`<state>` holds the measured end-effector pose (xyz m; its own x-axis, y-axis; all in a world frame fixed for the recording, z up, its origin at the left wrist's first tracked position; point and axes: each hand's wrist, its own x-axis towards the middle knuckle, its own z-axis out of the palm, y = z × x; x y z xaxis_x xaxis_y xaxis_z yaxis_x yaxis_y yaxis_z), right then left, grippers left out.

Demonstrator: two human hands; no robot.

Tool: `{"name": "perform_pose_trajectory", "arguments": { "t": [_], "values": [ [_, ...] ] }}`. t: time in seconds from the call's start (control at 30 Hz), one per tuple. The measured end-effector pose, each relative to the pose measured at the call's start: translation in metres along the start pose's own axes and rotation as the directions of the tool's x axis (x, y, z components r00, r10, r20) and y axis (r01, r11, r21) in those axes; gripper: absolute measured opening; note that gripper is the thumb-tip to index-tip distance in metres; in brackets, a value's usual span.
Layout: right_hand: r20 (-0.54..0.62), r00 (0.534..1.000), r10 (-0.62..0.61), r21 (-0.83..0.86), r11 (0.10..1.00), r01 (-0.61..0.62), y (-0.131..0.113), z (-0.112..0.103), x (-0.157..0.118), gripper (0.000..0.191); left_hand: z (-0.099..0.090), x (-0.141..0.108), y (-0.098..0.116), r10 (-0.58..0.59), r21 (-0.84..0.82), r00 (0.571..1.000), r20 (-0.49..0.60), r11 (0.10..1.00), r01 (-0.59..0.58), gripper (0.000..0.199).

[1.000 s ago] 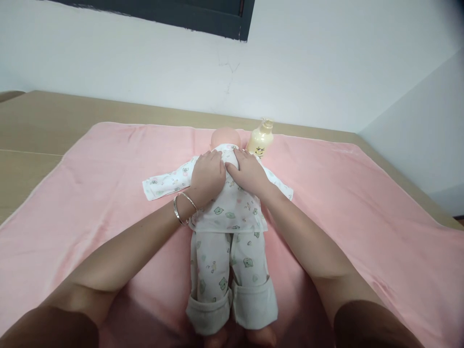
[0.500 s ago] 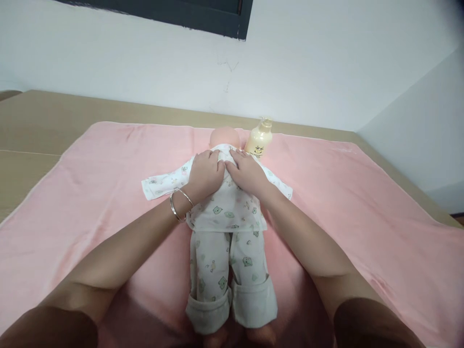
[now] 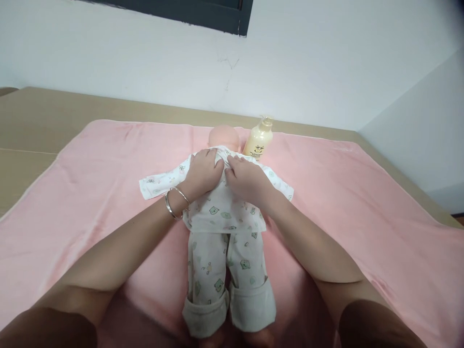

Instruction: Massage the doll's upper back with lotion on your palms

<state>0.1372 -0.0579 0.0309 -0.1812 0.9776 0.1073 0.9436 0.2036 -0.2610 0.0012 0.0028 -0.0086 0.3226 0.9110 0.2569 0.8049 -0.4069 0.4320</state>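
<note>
A baby doll lies on a pink blanket (image 3: 119,208), dressed in a white long-sleeved shirt (image 3: 228,217) and matching trousers (image 3: 246,263) with green animal prints. Its bald head (image 3: 224,137) points away from me, and no face shows. My left hand (image 3: 203,173) rests on the upper part of the shirt, fingers laid over the shoulder area. Beside it my right hand (image 3: 248,179) presses on the other side, fingers slightly bent. Both thumbs point inward toward each other. The cloth between them is wrinkled near the collar. The fingertips are partly hidden.
A pale yellow pump bottle (image 3: 258,140) stands just right of the doll's head. The blanket covers much of a wooden surface (image 3: 58,108) set against a white wall (image 3: 163,72). A dark frame (image 3: 217,17) is on the wall above.
The fingers of my right hand have drawn back a little and bent more. Shirt cloth near the collar is more bunched. The bottle stays in place.
</note>
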Motion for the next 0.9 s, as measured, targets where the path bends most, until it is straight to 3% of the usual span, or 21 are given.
{"name": "perform_pose_trajectory", "arguments": {
  "t": [0.13, 0.3, 0.4, 0.53, 0.67, 0.73, 0.9],
  "values": [
    [-0.037, 0.998, 0.049, 0.104, 0.994, -0.045, 0.015, 0.012, 0.016, 0.041, -0.003, -0.012, 0.009, 0.064, 0.114, 0.998, -0.021, 0.992, -0.061, 0.037],
    [-0.066, 0.995, 0.079, 0.106, 0.992, -0.072, 0.032, 0.024, 0.035, 0.046, -0.010, -0.029, 0.022, 0.276, 0.185, 0.960, 0.036, 0.943, -0.278, 0.036],
    [-0.099, 0.993, 0.064, 0.059, 0.997, -0.058, 0.028, 0.026, 0.031, 0.045, -0.012, -0.022, 0.017, 0.236, 0.137, 0.971, 0.029, 0.962, -0.237, 0.032],
    [-0.142, 0.990, 0.015, -0.061, 0.998, -0.024, 0.009, 0.029, 0.010, 0.046, -0.015, -0.003, 0.002, 0.047, -0.030, 0.996, 0.074, 0.999, -0.045, 0.026],
    [-0.183, 0.979, -0.089, -0.161, 0.985, 0.059, -0.002, 0.031, -0.005, 0.050, -0.017, 0.006, -0.003, -0.096, -0.046, 0.993, 0.072, 0.994, 0.100, 0.035],
    [-0.161, 0.985, -0.066, -0.107, 0.993, 0.049, 0.002, 0.029, -0.001, 0.049, -0.016, 0.003, 0.001, -0.069, 0.026, 0.995, 0.070, 0.997, 0.067, 0.036],
    [-0.075, 0.997, 0.036, 0.120, 0.992, -0.027, 0.029, 0.022, 0.029, 0.047, -0.015, -0.022, 0.020, 0.160, 0.308, 0.987, 0.034, 0.937, -0.162, 0.037]
  ]
}}
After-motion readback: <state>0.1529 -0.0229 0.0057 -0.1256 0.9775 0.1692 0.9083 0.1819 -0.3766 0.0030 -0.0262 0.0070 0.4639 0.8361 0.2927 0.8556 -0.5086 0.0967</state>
